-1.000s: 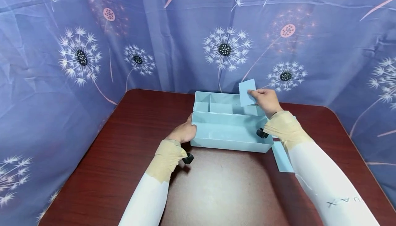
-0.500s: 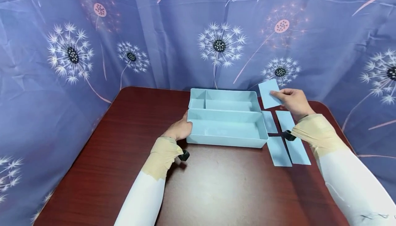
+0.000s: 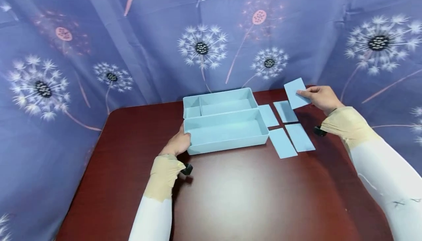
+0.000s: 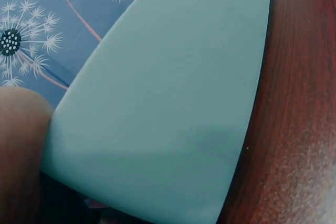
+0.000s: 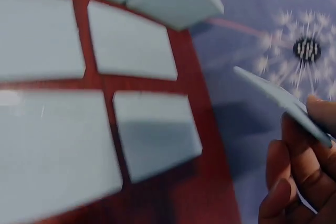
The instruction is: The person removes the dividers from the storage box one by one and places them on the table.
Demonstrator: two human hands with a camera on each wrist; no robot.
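Observation:
My right hand [image 3: 324, 98] pinches a light blue rectangular plate [image 3: 294, 95] between thumb and fingers, raised at the back right of the table. Seen from the right wrist, the plate [image 5: 278, 95] is almost edge-on and thin. At the other side, my left hand [image 3: 176, 144] grips the left end of a long light blue open box [image 3: 227, 145], thumb at its front corner. The box's smooth wall [image 4: 157, 93] fills the left wrist view. Behind it stands a second box [image 3: 227, 96], split by a divider near its left end. Both boxes look bare inside.
Several flat light blue plates [image 3: 283, 144] lie in two rows on the dark red table [image 3: 250, 197], just right of the boxes. A blue dandelion-print curtain [image 3: 148, 50] hangs right behind the table's back edge.
My right hand has carried the plate from above the rear box rightward, past the loose plates. The head view has turned right. My left hand has stayed on the box's left end.

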